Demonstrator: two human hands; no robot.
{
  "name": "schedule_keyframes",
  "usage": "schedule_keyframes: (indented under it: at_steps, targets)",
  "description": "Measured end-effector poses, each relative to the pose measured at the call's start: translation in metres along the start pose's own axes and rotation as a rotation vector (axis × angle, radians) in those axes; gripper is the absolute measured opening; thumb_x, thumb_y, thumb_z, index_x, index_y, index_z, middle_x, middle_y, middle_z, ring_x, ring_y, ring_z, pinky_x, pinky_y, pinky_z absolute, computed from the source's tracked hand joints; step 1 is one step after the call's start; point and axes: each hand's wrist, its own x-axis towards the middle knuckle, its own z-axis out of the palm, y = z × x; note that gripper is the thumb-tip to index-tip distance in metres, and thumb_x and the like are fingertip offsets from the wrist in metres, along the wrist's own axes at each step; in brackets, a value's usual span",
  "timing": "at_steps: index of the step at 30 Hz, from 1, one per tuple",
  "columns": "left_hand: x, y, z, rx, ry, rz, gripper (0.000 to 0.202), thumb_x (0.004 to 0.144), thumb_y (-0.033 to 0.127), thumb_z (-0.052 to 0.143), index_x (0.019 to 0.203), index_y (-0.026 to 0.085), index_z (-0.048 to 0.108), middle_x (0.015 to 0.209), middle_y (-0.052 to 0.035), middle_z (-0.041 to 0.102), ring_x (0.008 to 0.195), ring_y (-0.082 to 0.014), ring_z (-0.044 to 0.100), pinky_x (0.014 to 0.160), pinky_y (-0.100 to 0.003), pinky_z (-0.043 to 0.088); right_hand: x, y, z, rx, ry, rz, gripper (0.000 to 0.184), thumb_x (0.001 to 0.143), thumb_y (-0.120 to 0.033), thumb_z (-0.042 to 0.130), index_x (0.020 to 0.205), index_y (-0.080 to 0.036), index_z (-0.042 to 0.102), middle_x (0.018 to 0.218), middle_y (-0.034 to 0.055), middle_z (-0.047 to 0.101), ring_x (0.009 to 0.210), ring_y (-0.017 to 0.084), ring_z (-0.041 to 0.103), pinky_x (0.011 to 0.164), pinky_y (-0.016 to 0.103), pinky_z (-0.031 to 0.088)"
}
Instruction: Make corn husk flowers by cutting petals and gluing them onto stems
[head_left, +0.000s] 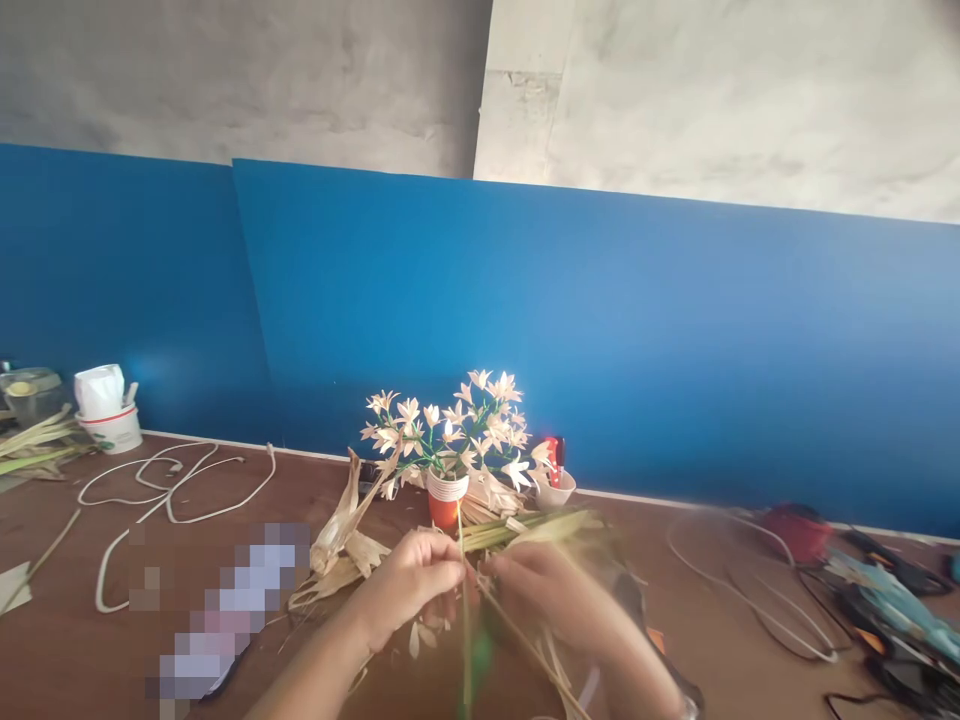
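Near the front middle of the table, my left hand (420, 572) is closed, thumb against fingers, on a thin pale green plant strip (466, 650) that hangs downward. Close beside it, my right hand (544, 585) is also pinched shut, slightly blurred, on a narrow straw-coloured strip (529, 648) slanting down to the right. Behind both hands stands an orange pot with a white rim (448, 502), bearing cream husk flowers (454, 425) on green stems. Dry corn husks (341, 540) lie left of the pot, and greenish husk strips (525, 528) lie behind my right hand. Small petal-like pieces (421, 637) lie below.
A small white bowl (556, 490) with a red-handled tool stands right of the pot. White cable (161, 490) loops at left near a white tub (116, 430). Cables and tools (892, 610) clutter the right. A blue partition (600, 340) borders the table's back.
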Motion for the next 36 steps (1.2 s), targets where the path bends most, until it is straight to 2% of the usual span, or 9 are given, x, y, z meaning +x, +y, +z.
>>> schedule_keyframes:
  at_steps: [2, 5, 9, 14, 19, 21, 27, 30, 36]
  targets:
    - [0.001, -0.005, 0.003, -0.027, -0.072, -0.033, 0.019, 0.066, 0.031, 0.062, 0.067, 0.013, 0.065, 0.066, -0.0051, 0.070, 0.044, -0.0086, 0.051, 0.038, -0.019, 0.028, 0.000, -0.007, 0.020, 0.294, -0.102, -0.019, 0.034, 0.078, -0.049, 0.064, 0.075, -0.016, 0.070, 0.054, -0.0010, 0.059, 0.047, 0.012, 0.053, 0.050, 0.025, 0.038]
    - [-0.001, -0.010, 0.004, -0.092, -0.163, -0.036, 0.021, 0.069, 0.032, 0.062, 0.073, 0.012, 0.069, 0.065, -0.0046, 0.069, 0.043, -0.0083, 0.049, 0.038, -0.019, 0.026, 0.004, -0.012, 0.039, 0.604, -0.213, -0.007, 0.033, 0.074, -0.046, 0.071, 0.068, -0.014, 0.067, 0.052, -0.0017, 0.058, 0.044, 0.014, 0.057, 0.045, 0.024, 0.039]
    - [0.000, -0.010, 0.002, -0.135, -0.164, -0.019, 0.026, 0.072, 0.036, 0.065, 0.083, 0.014, 0.073, 0.069, -0.0048, 0.070, 0.046, -0.0087, 0.048, 0.041, -0.021, 0.024, 0.005, -0.018, 0.045, 0.767, -0.133, -0.027, 0.026, 0.071, -0.037, 0.076, 0.062, -0.014, 0.067, 0.052, -0.0014, 0.060, 0.042, 0.013, 0.056, 0.044, 0.024, 0.039]
    - [0.003, -0.007, 0.001, 0.118, 0.088, 0.136, 0.028, 0.070, 0.042, 0.072, 0.072, 0.014, 0.075, 0.063, -0.0020, 0.066, 0.057, -0.0140, 0.053, 0.056, -0.024, 0.037, 0.003, -0.028, 0.049, 0.801, 0.114, -0.014, 0.024, 0.060, -0.030, 0.083, 0.058, -0.014, 0.066, 0.059, -0.0011, 0.063, 0.056, 0.012, 0.057, 0.057, 0.023, 0.044]
    - [-0.003, 0.000, 0.004, 0.306, 0.108, 0.264, 0.040, 0.084, 0.048, 0.056, 0.068, 0.014, 0.071, 0.063, -0.0013, 0.065, 0.060, -0.0156, 0.054, 0.058, -0.024, 0.038, 0.005, -0.028, 0.057, 0.776, 0.232, 0.007, 0.034, 0.062, -0.035, 0.082, 0.056, -0.018, 0.053, 0.049, -0.0048, 0.056, 0.048, 0.011, 0.051, 0.053, 0.024, 0.041]
    - [-0.004, -0.002, 0.006, 0.219, 0.088, 0.249, 0.040, 0.084, 0.050, 0.056, 0.071, 0.014, 0.069, 0.065, -0.0022, 0.065, 0.062, -0.0158, 0.055, 0.059, -0.025, 0.040, 0.005, -0.028, 0.058, 0.761, 0.197, -0.027, 0.036, 0.066, -0.040, 0.078, 0.057, -0.019, 0.051, 0.047, -0.0051, 0.054, 0.046, 0.011, 0.050, 0.050, 0.024, 0.039]
    - [-0.007, -0.022, 0.005, -0.228, 0.031, 0.117, 0.036, 0.078, 0.049, 0.066, 0.073, 0.013, 0.065, 0.060, -0.0004, 0.060, 0.055, -0.0115, 0.053, 0.055, -0.023, 0.041, 0.000, -0.030, 0.053, 0.717, -0.185, -0.122, 0.036, 0.076, -0.047, 0.068, 0.060, -0.016, 0.057, 0.051, -0.0012, 0.060, 0.047, 0.013, 0.057, 0.055, 0.026, 0.044]
    - [-0.010, -0.031, 0.006, -0.307, -0.008, 0.049, 0.035, 0.074, 0.047, 0.071, 0.075, 0.013, 0.065, 0.059, -0.0012, 0.062, 0.052, -0.0110, 0.054, 0.052, -0.023, 0.040, 0.004, -0.022, 0.060, 0.722, -0.173, -0.070, 0.038, 0.076, -0.048, 0.066, 0.058, -0.018, 0.053, 0.043, -0.0011, 0.058, 0.041, 0.017, 0.058, 0.048, 0.027, 0.043]
    - [-0.012, -0.049, 0.006, -0.370, 0.069, -0.049, 0.037, 0.064, 0.046, 0.078, 0.072, 0.012, 0.067, 0.061, -0.0028, 0.066, 0.051, -0.0098, 0.055, 0.052, -0.022, 0.038, 0.012, 0.002, 0.079, 0.716, -0.011, -0.021, 0.045, 0.064, -0.056, 0.074, 0.056, -0.021, 0.047, 0.036, -0.0056, 0.048, 0.034, 0.013, 0.048, 0.041, 0.026, 0.038]
